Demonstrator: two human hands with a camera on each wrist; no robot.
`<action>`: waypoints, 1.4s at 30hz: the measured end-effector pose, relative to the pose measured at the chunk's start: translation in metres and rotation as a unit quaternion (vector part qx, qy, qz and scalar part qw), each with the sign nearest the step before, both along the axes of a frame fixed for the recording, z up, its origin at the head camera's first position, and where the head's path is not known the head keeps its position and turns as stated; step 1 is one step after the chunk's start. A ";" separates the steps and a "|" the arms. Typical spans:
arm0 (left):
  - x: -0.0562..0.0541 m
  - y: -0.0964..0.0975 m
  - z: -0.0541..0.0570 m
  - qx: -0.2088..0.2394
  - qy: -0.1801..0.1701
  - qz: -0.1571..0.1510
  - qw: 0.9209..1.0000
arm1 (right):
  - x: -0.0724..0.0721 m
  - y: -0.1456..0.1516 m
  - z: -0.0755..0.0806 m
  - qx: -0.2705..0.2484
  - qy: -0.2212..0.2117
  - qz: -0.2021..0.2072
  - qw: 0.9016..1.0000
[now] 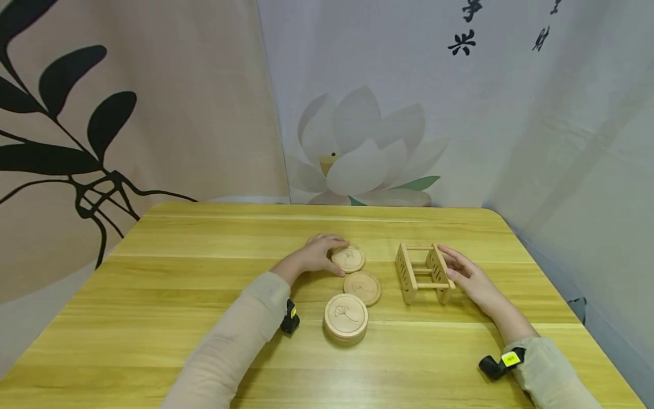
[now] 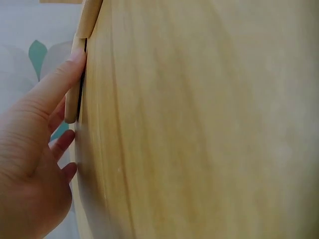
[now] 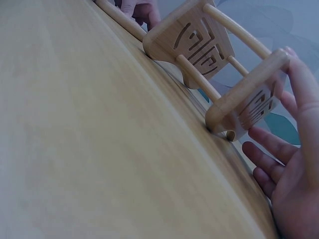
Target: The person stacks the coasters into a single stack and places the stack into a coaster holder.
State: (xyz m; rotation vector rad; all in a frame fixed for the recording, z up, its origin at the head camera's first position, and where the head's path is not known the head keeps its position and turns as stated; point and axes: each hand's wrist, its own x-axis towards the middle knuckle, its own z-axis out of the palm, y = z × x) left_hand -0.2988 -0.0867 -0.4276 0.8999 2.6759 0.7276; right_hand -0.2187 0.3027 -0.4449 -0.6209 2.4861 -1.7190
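My left hand [image 1: 323, 254] grips the farthest round wooden coaster [image 1: 349, 259] by its left edge. Its thumb lies along the coaster's rim [image 2: 72, 102] in the left wrist view. A second coaster [image 1: 362, 288], with the same engraved leaf, lies just nearer, and a short stack of coasters [image 1: 346, 318] sits closest to me. On the right stands a small wooden rack [image 1: 406, 274] with two cut-out side panels joined by rods. My right hand [image 1: 472, 282] touches its right panel [image 3: 256, 104] from outside, thumb at the panel's edge and the other fingers loosely spread below.
Everything stands on a wood-grain table [image 1: 153, 318]. Behind it hangs a cloth backdrop [image 1: 204, 113] with printed plants and a lotus. Each wrist carries a small black camera, the right one [image 1: 498, 366] low over the table.
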 end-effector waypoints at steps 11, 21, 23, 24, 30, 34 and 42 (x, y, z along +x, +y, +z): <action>0.003 -0.003 0.000 0.040 -0.010 0.017 0.999 | 0.000 0.001 -0.001 -0.004 0.006 0.005 1.000; 0.002 -0.008 -0.001 0.087 -0.021 0.040 0.995 | 0.000 0.001 -0.002 0.001 0.003 0.003 1.000; 0.004 -0.009 0.001 0.097 -0.019 0.039 0.994 | 0.000 0.001 -0.002 -0.003 0.006 0.005 1.000; 0.005 -0.009 0.002 0.103 -0.017 0.039 0.994 | 0.000 0.001 -0.002 -0.004 0.006 0.006 1.000; 0.011 -0.012 0.007 0.139 -0.021 0.045 0.989 | 0.001 0.001 -0.001 -0.010 0.010 0.009 1.000; 0.015 -0.014 0.009 0.157 -0.026 0.052 0.986 | 0.000 0.001 -0.002 -0.009 0.010 0.010 1.000; 0.023 -0.015 0.013 0.178 -0.020 0.067 0.982 | 0.000 0.001 -0.002 -0.005 0.014 0.005 1.000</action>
